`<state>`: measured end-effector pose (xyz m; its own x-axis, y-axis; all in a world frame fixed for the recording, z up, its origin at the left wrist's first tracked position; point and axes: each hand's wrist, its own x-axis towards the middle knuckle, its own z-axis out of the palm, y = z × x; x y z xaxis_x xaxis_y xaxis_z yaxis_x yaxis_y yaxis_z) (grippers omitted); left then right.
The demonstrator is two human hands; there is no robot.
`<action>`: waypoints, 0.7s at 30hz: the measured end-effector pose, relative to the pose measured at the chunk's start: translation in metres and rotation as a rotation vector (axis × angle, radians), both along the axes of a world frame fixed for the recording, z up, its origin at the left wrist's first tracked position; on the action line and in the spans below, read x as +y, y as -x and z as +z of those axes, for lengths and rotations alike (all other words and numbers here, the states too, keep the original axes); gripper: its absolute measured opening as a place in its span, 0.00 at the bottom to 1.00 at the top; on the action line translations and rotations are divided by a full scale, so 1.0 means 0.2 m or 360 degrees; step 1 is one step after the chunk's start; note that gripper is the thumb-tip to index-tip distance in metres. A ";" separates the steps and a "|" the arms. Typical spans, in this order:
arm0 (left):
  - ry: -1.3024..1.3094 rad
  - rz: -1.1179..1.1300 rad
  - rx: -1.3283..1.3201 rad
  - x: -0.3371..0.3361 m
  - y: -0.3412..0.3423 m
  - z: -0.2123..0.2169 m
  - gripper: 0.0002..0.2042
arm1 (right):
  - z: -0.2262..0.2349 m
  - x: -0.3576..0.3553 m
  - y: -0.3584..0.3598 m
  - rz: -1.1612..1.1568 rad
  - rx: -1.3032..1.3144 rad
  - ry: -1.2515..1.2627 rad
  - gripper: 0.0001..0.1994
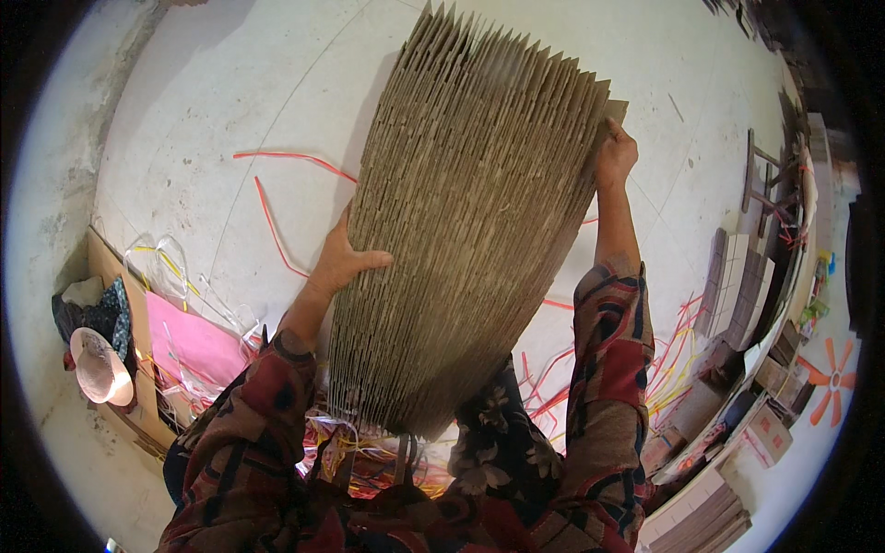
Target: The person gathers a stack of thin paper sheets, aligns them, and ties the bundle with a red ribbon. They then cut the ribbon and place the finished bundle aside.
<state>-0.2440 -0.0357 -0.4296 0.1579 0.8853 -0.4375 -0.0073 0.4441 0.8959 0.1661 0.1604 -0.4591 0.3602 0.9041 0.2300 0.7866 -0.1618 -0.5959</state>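
A tall stack of brown cardboard sheets stands on edge in front of me, its many thin edges facing up and its far end fanned into points. My left hand is pressed against the stack's left side, thumb laid over the edges and the other fingers hidden behind it. At the far right corner my right hand grips the outermost sheets, its thumb on top near the corner. The near end of the stack comes close to my lap.
Red plastic straps lie on the pale floor, with more tangled around my legs. To the left are a pink sheet, a leaning board and a straw hat. Wrapped bundles, a wooden stool and an orange fan stand right.
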 end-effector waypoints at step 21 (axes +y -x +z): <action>0.0024 0.0046 -0.0087 -0.01 0.00 -0.02 0.49 | 0.01 0.08 0.11 0.0053 0.0115 -0.0282 0.11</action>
